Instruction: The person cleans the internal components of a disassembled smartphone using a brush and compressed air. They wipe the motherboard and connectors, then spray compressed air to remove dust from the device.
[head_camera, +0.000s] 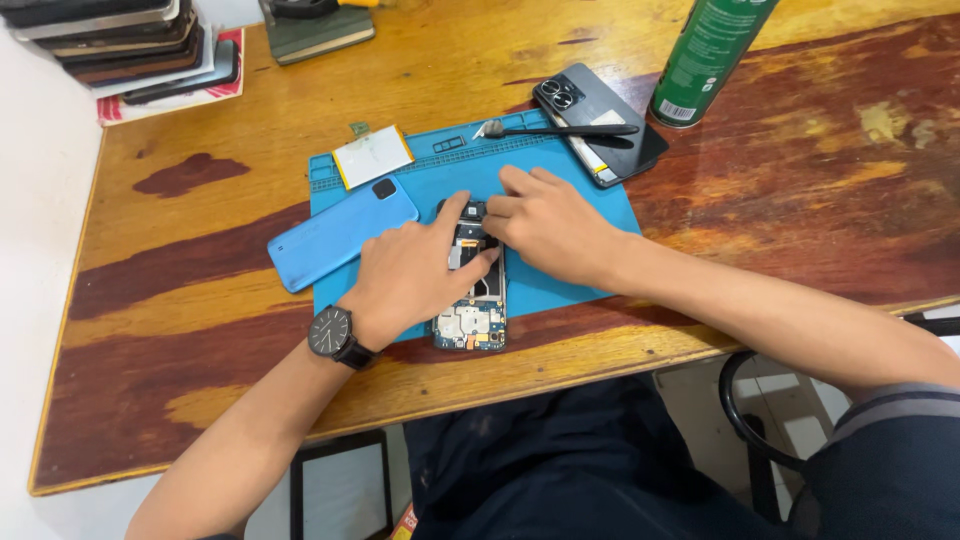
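Observation:
An opened phone (472, 315) with bare circuit boards lies on a blue work mat (560, 180). My left hand (410, 270), with a black wristwatch on its wrist, rests on the phone's left side, thumb pressing its middle. My right hand (545, 220) covers the phone's upper end, fingers bent onto it. What the fingertips touch there is hidden. A light blue phone back cover (335, 232) lies just left of my left hand.
A flat battery (372, 155) and a black-handled tool (560, 129) lie on the mat's far edge. A dark phone (600, 120) and a green spray can (705, 55) stand at the back right. Stacked phones (130, 40) sit back left; a dark notebook (320, 30) behind.

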